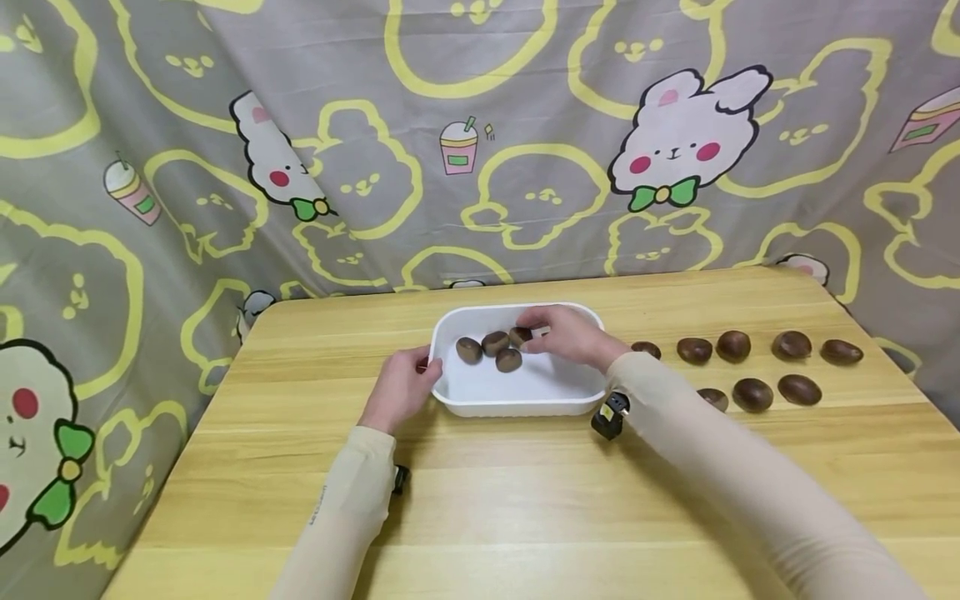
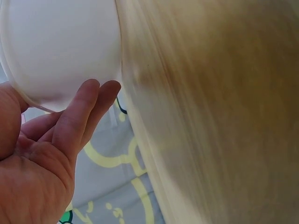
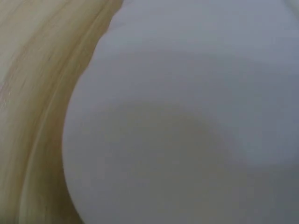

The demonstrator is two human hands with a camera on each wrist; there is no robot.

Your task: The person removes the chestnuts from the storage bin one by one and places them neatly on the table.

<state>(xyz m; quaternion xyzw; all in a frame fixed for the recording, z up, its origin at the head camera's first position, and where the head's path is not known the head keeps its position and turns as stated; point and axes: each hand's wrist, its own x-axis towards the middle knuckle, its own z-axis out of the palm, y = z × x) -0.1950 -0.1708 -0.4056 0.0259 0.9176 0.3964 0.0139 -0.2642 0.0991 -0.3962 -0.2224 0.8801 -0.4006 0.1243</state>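
Observation:
A white plastic tray [image 1: 517, 408] stands on the table with several brown chestnuts [image 1: 469, 350] grouped in its left half. My left hand [image 1: 397, 387] grips the tray's left end; in the left wrist view, the thumb is at the rim and the fingers lie along the outer wall. Over the inside of the tray, my right hand [image 1: 566, 333] pinches a chestnut [image 1: 519, 337] beside the others, its fingertips partly covering it. The right wrist view shows only the tray's white wall [image 3: 163, 130] up close, with no fingers visible.
To the right of the tray, several more chestnuts [image 1: 752, 395] lie in two loose rows on the wooden table [image 1: 480, 508]. The right forearm partly hides the nearest ones. A grey patterned curtain [image 1: 540, 108] hangs behind the table and along its left side.

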